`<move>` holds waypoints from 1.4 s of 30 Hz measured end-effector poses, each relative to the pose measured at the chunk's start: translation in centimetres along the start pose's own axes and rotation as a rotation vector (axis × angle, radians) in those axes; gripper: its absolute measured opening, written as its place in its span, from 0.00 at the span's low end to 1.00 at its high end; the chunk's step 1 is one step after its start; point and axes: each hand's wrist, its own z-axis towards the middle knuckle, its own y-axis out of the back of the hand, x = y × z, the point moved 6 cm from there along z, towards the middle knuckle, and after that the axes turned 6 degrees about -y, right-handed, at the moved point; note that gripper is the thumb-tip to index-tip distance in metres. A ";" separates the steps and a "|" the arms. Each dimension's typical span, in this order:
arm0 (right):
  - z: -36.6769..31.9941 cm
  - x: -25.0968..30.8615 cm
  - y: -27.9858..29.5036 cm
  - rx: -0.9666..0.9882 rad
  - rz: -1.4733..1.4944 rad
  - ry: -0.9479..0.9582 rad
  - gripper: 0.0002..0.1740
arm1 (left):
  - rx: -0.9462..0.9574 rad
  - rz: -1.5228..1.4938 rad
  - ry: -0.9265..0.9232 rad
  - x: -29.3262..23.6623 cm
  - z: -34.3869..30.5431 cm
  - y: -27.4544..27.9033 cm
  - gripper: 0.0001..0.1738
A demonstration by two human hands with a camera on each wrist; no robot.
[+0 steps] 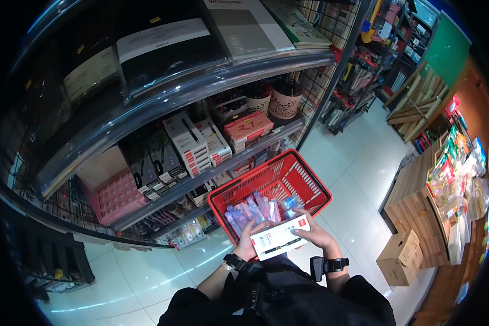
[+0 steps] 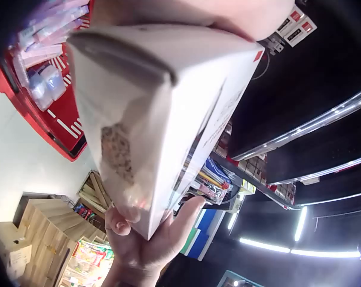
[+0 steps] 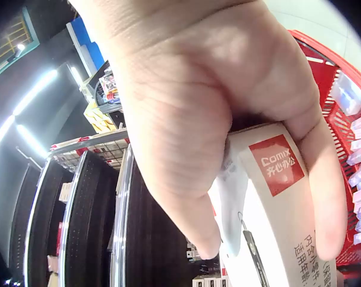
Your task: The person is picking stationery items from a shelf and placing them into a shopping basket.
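Observation:
A white box point(image 1: 280, 237) with a red label and a pen printed on it is held between both hands, just above the near rim of a red shopping basket point(image 1: 304, 174). My left hand point(image 1: 247, 239) grips its left end and my right hand point(image 1: 314, 232) grips its right end. In the right wrist view the right hand's fingers point(image 3: 198, 137) curl over the top of the box point(image 3: 276, 203), beside its red "Comix" label. The left wrist view shows the box point(image 2: 168, 107) end-on, with the right hand point(image 2: 147, 245) below it. Several clear and pink packs point(image 1: 252, 209) lie in the basket.
Dark shelves point(image 1: 201, 81) on the left carry boxed stationery, similar white pen boxes point(image 1: 187, 144) and a pink crate point(image 1: 117, 195). A cardboard box point(image 1: 399, 258) and a wooden display stand point(image 1: 418, 212) are at the right. White tiled floor point(image 1: 353, 179) runs between them.

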 end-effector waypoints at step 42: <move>20.6 17.7 -15.3 -0.156 -0.677 0.967 0.46 | -0.498 0.304 -0.703 0.9 -6.5 1.4 0.33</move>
